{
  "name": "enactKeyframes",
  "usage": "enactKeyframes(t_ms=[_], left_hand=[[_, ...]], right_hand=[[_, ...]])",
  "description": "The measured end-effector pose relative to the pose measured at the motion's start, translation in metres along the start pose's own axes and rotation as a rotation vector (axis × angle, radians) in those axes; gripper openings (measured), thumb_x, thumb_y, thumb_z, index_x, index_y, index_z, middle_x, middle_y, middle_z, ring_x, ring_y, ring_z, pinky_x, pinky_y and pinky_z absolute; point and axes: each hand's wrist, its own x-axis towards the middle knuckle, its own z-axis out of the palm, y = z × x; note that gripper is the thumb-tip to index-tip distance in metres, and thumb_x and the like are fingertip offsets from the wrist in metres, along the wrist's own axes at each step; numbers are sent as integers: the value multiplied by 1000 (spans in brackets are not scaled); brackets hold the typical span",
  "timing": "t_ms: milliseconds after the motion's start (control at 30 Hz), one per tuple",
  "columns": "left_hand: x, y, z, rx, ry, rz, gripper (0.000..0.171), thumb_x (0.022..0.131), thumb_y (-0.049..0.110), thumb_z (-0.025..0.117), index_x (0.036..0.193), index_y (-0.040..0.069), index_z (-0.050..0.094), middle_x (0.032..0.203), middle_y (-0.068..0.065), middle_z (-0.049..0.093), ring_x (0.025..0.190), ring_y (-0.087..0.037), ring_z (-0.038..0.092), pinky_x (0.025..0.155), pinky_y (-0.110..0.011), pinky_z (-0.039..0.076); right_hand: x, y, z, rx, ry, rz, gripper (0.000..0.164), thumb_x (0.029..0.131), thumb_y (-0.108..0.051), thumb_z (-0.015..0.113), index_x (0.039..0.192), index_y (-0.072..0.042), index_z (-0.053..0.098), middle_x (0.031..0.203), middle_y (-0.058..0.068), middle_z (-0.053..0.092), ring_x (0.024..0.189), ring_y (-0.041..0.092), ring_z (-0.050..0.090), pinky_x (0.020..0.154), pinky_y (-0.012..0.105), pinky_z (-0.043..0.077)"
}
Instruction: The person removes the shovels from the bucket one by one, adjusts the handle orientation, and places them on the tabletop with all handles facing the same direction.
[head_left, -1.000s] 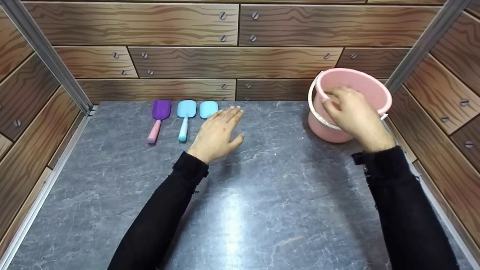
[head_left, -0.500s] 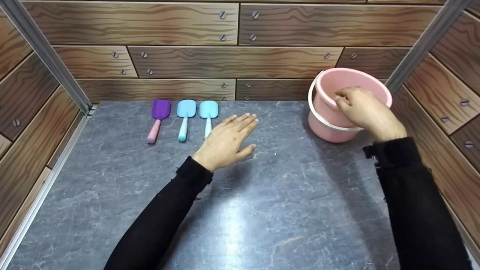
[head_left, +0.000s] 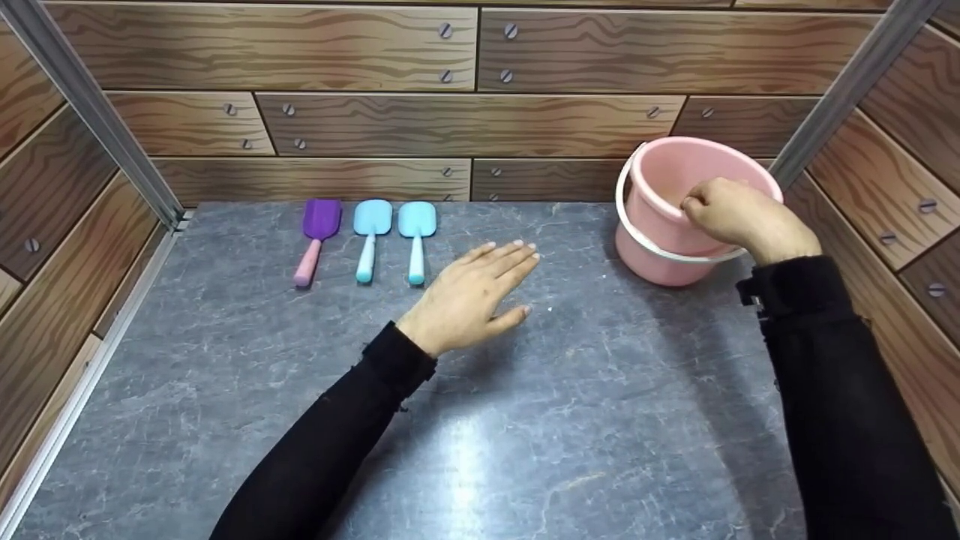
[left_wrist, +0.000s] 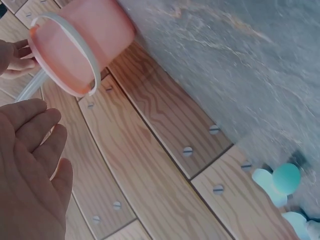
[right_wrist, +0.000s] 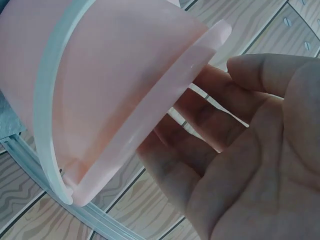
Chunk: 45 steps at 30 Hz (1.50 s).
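A pink bucket (head_left: 660, 262) with a white handle (left_wrist: 70, 35) stands at the back right. My right hand (head_left: 750, 217) reaches over its near rim. In the right wrist view the fingers (right_wrist: 195, 135) run behind the rim (right_wrist: 150, 117) into the mouth, their tips hidden; the thumb (right_wrist: 260, 72) is off the rim. I cannot tell whether this hand holds something inside. My left hand (head_left: 465, 304), empty with straight spread fingers, hovers over the table, right of a blue scoop (head_left: 417, 225). Beside that lie another blue scoop (head_left: 373, 225) and a purple scoop (head_left: 321, 221) with a pink handle.
The grey marbled table (head_left: 585, 420) is bounded by a wood-patterned back wall (head_left: 465, 124) and side walls (head_left: 892, 210). A metal corner post (head_left: 832, 97) rises behind the bucket. The scoops line up near the back edge, handles toward me.
My right hand has shifted right and further over the bucket rim, its thumb and fingers drawing closer together. My left hand has moved right and nearer, uncovering the third scoop's handle.
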Motion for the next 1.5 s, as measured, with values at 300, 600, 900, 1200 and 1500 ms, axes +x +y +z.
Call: enactKeyframes(t_ms=[300, 600, 900, 1200, 1500], left_hand=[[1, 11, 2, 28, -6, 39, 76, 122, 53, 54, 183, 9, 40, 190, -10, 44, 179, -28, 42, 152, -51, 30], [3, 21, 3, 63, -12, 68, 75, 123, 54, 53, 182, 10, 42, 189, -8, 47, 179, -27, 42, 152, -48, 29], [2, 23, 6, 83, -10, 69, 75, 123, 56, 52, 183, 11, 42, 189, -7, 47, 179, -24, 41, 152, -46, 29], [3, 21, 8, 75, -18, 71, 75, 123, 55, 52, 183, 11, 42, 189, -7, 46, 179, -26, 42, 152, -46, 28], [2, 19, 9, 45, -27, 72, 75, 123, 52, 53, 183, 10, 41, 189, -10, 47, 180, -27, 40, 152, -49, 29]], right_hand=[[3, 2, -4, -66, -39, 35, 40, 107, -18, 48, 67, -19, 45, 70, 1, 51, 74, 28, 56, 73, 42, 47], [12, 10, -8, -62, -110, 89, 37, 106, -25, 54, 71, -14, 57, 72, 1, 56, 75, 28, 58, 70, 40, 47], [26, 26, -2, -84, -187, 34, 44, 114, -32, 48, 80, -10, 64, 81, 7, 65, 81, 28, 61, 76, 41, 52], [32, 39, 3, -23, -162, 9, 50, 116, -35, 52, 104, 4, 81, 93, 16, 75, 86, 27, 63, 82, 39, 53], [28, 43, 2, 30, -77, 18, 32, 106, -20, 67, 107, 8, 83, 84, 7, 74, 77, 19, 60, 72, 31, 48]])
